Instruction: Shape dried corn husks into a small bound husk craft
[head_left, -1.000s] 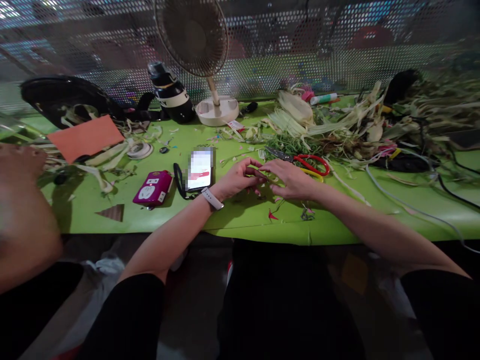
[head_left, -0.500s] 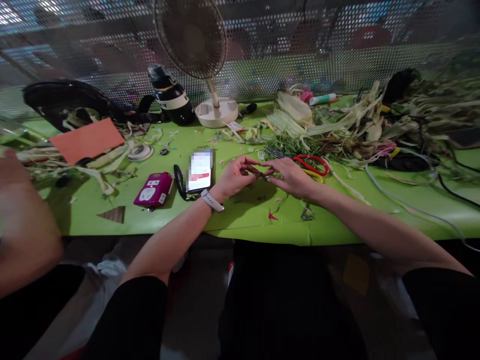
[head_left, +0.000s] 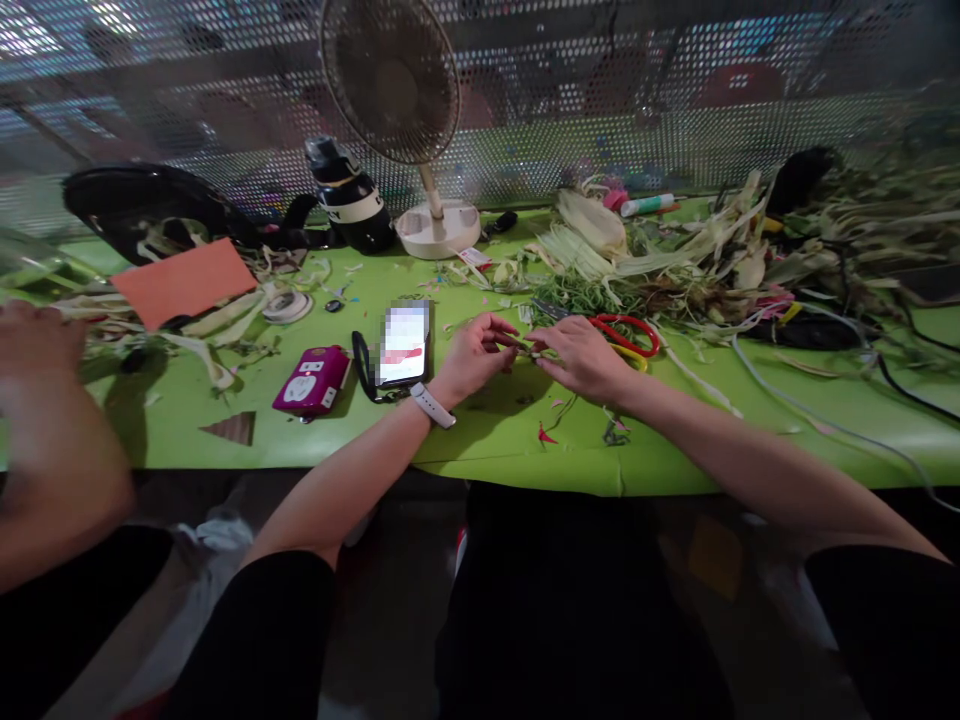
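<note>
My left hand (head_left: 471, 358), a white watch on its wrist, and my right hand (head_left: 583, 358) meet above the green tabletop (head_left: 480, 440). Their fingertips pinch a small thin strip (head_left: 527, 349) between them; it is too small to tell what it is. Red-handled scissors (head_left: 621, 330) lie just behind my right hand. A phone (head_left: 403, 344) with a lit screen lies left of my left hand. Small red and green scraps (head_left: 545, 434) lie on the table below the hands.
A pink device (head_left: 312, 380) lies left of the phone. A desk fan (head_left: 420, 120), a black bottle (head_left: 349, 198) and an orange sheet (head_left: 184, 282) stand behind. Corn husks (head_left: 697, 255) and cables (head_left: 810, 400) cover the right side. Another person's arm (head_left: 45, 420) is at the left edge.
My two hands stay together on the small strip, with only slight finger movement. The other person's arm at the left has shifted a little.
</note>
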